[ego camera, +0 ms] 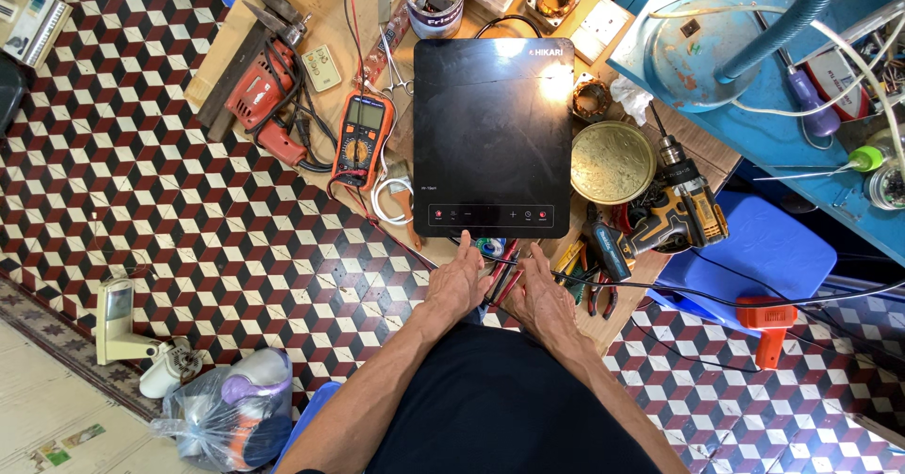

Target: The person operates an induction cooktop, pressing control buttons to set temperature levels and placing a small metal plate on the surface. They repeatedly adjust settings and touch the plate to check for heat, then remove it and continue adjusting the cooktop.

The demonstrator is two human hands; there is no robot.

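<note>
Black induction cooktop (492, 135) lay flat on the low wooden board (236, 31), control strip toward the person, with both hands at its near edge. Left hand (459, 281) was open, fingers loosely extended, tips touching or just short of the cooktop's front edge, holding nothing; right hand (539, 290) was likewise open and flat, resting over red-handled tools (502, 276). Orange multimeter (362, 138) lay just left of the cooktop; brass dish (613, 161) and yellow cordless drill (679, 212) to its right.

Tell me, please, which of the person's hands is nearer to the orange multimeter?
The left. The left hand lies below and to the right of the orange multimeter, by the black induction cooktop's front edge; the right hand sits farther right, beyond the left.
</note>
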